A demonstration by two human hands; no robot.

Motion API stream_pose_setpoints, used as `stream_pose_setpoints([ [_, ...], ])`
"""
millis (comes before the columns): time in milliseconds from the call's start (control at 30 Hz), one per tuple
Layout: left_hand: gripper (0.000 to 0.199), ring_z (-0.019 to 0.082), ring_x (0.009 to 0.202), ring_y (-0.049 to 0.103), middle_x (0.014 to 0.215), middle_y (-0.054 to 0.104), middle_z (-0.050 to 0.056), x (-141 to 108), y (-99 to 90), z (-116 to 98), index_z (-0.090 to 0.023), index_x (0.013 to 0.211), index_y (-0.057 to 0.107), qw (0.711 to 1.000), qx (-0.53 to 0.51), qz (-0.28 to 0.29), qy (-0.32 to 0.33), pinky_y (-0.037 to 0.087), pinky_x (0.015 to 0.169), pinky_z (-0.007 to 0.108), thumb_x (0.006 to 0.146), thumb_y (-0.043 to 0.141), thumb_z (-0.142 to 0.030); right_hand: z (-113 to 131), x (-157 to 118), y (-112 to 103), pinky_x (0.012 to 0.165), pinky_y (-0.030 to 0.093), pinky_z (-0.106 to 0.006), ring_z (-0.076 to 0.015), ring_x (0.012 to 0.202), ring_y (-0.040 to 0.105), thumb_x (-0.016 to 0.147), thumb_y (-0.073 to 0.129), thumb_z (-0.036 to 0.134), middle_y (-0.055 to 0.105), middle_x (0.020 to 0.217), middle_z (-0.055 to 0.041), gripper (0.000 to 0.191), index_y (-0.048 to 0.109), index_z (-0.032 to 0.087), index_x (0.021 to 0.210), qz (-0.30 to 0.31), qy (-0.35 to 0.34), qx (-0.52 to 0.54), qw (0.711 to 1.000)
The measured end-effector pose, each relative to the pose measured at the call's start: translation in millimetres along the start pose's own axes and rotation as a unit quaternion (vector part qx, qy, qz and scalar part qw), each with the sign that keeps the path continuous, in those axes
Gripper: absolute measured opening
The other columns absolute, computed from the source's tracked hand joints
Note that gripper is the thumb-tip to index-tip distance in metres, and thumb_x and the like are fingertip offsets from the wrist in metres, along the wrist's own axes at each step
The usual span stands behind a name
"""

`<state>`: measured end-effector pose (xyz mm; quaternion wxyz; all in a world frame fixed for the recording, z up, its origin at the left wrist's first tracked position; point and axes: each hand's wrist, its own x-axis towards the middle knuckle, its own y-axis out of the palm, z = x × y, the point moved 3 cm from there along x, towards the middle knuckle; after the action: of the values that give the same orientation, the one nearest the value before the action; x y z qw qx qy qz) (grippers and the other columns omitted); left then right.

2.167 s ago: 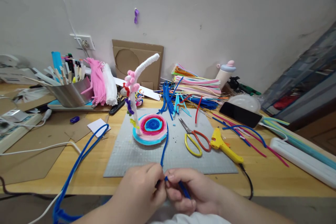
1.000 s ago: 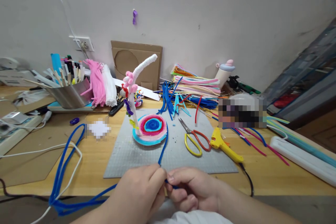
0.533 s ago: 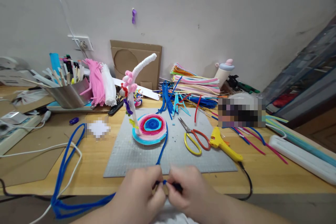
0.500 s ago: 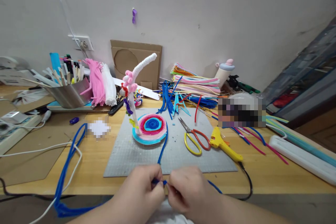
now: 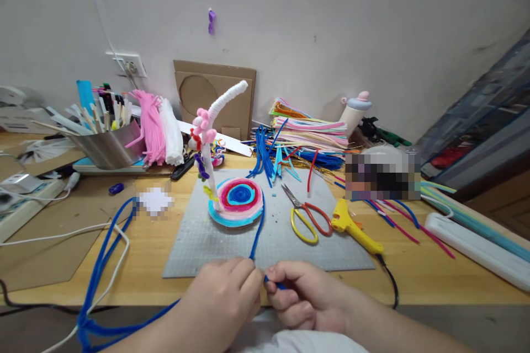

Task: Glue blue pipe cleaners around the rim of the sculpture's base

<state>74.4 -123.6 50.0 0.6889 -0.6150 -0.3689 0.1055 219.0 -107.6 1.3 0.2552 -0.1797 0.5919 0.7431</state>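
Both hands are close together at the table's front edge. My left hand (image 5: pixel 227 292) is closed, back up, around a blue pipe cleaner (image 5: pixel 257 231) that runs up to the rim of a round disc (image 5: pixel 236 214) coiled in blue, red, pink and light blue. My right hand (image 5: pixel 300 295) pinches a short blue end (image 5: pixel 280 285) between thumb and fingers, a small gap from the left. A long blue loop (image 5: pixel 97 281) extends to the left of my left arm. On the disc stands a white wrapped stem (image 5: pixel 227 96) with pink, red, purple and yellow pieces.
Red-and-yellow-handled scissors (image 5: pixel 304 220) and a yellow glue gun (image 5: pixel 356 229) lie right of the disc on the grey mat (image 5: pixel 186 242). Behind are bundles of pipe cleaners (image 5: pixel 310 132), cardboard (image 5: pixel 236 77) and a metal holder (image 5: pixel 111 149). A white power strip (image 5: pixel 476 248) is at right.
My right hand has turned so its curled fingers show, and has parted slightly from my left hand. The blue loop at the left has shifted and spread; the blue piece beyond my right wrist no longer shows.
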Motion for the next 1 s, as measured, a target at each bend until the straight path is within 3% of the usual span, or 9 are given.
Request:
stream_pose_setpoints([
  [167, 0.019, 0.014, 0.050, 0.043, 0.060, 0.050, -0.002, -5, 8.2, 2, -0.021, 0.071, 0.046, 0.999, -0.026, -0.014, -0.017, 0.020, 0.050, 0.028, 0.082, 0.040, -0.006, -2, 1, 3, 0.034, 0.004, -0.017, -0.0030, 0.029, 0.014, 0.075, 0.047, 0.022, 0.031, 0.040, 0.0122, 0.010, 0.047, 0.018, 0.066, -0.046, -0.051, -0.043, 0.997],
  [300, 0.014, 0.011, 0.056, 0.038, 0.062, 0.043, -0.004, -5, 19.8, 8, -0.020, 0.066, 0.039, 0.949, -0.227, 0.103, -0.192, 0.019, 0.054, 0.026, 0.074, 0.044, -0.009, -2, 0, 3, 0.039, 0.011, -0.019, -0.0054, 0.034, 0.012, 0.073, 0.053, 0.030, 0.028, 0.041, 0.0132, 0.016, 0.040, 0.023, 0.068, -0.131, -0.170, -0.202, 0.956],
  [400, 0.015, 0.010, 0.059, 0.038, 0.058, 0.039, -0.006, -5, 27.3, 10, -0.020, 0.061, 0.036, 0.869, -0.334, 0.179, -0.318, 0.023, 0.054, 0.023, 0.071, 0.045, -0.013, 4, -10, 8, 0.048, 0.016, -0.023, -0.0076, 0.046, 0.020, 0.069, 0.060, 0.027, 0.033, 0.050, 0.0091, 0.022, 0.040, 0.022, 0.062, -0.176, -0.319, -0.459, 0.810],
  [500, 0.010, 0.010, 0.057, 0.040, 0.055, 0.039, -0.007, -5, 29.8, 9, -0.019, 0.061, 0.041, 0.837, -0.367, 0.214, -0.346, 0.027, 0.051, 0.021, 0.069, 0.043, -0.014, 3, -15, 13, 0.053, 0.015, -0.026, -0.0093, 0.053, 0.023, 0.065, 0.060, 0.018, 0.037, 0.056, 0.0060, 0.021, 0.041, 0.021, 0.057, -0.154, -0.376, -0.620, 0.671],
  [567, 0.010, 0.010, 0.058, 0.041, 0.056, 0.042, -0.007, -5, 27.9, 9, -0.019, 0.062, 0.044, 0.835, -0.364, 0.217, -0.351, 0.027, 0.052, 0.021, 0.071, 0.044, -0.015, 3, -13, 7, 0.051, 0.018, -0.025, -0.0088, 0.049, 0.028, 0.067, 0.057, 0.021, 0.037, 0.053, 0.0066, 0.018, 0.041, 0.022, 0.060, -0.178, -0.355, -0.574, 0.716],
  [667, 0.010, 0.011, 0.058, 0.046, 0.061, 0.050, -0.006, -4, 20.0, 7, -0.019, 0.068, 0.049, 0.886, -0.298, 0.203, -0.291, 0.025, 0.052, 0.023, 0.077, 0.045, -0.016, -3, -2, -5, 0.039, 0.020, -0.019, -0.0080, 0.036, 0.033, 0.071, 0.051, 0.030, 0.043, 0.043, 0.0074, 0.009, 0.049, 0.021, 0.068, -0.148, -0.237, -0.373, 0.884],
  [733, 0.011, 0.012, 0.060, 0.051, 0.068, 0.056, -0.004, -2, 14.5, 5, -0.020, 0.075, 0.051, 0.934, -0.224, 0.190, -0.201, 0.025, 0.052, 0.024, 0.078, 0.046, -0.012, -6, 3, -8, 0.032, 0.015, -0.017, -0.0059, 0.028, 0.025, 0.071, 0.047, 0.030, 0.044, 0.038, 0.0076, 0.013, 0.054, 0.019, 0.069, -0.080, -0.150, -0.233, 0.957],
  [833, 0.016, 0.015, 0.060, 0.053, 0.074, 0.059, -0.002, -1, 10.9, 0, -0.021, 0.082, 0.050, 0.984, -0.082, 0.148, -0.057, 0.024, 0.051, 0.027, 0.077, 0.048, -0.007, -6, 6, -12, 0.028, 0.007, -0.016, -0.0035, 0.024, 0.015, 0.071, 0.043, 0.026, 0.037, 0.034, 0.0087, 0.015, 0.052, 0.018, 0.063, -0.009, -0.032, -0.076, 0.997],
  [1000, 0.014, 0.019, 0.060, 0.055, 0.073, 0.058, -0.002, -6, 17.5, -1, -0.022, 0.087, 0.047, 0.996, 0.043, 0.068, 0.049, 0.026, 0.051, 0.031, 0.081, 0.049, -0.009, -2, 8, -15, 0.025, 0.004, -0.017, -0.0056, 0.021, 0.016, 0.070, 0.037, 0.022, 0.036, 0.032, 0.0065, 0.019, 0.049, 0.019, 0.055, 0.057, 0.040, -0.008, 0.998],
])
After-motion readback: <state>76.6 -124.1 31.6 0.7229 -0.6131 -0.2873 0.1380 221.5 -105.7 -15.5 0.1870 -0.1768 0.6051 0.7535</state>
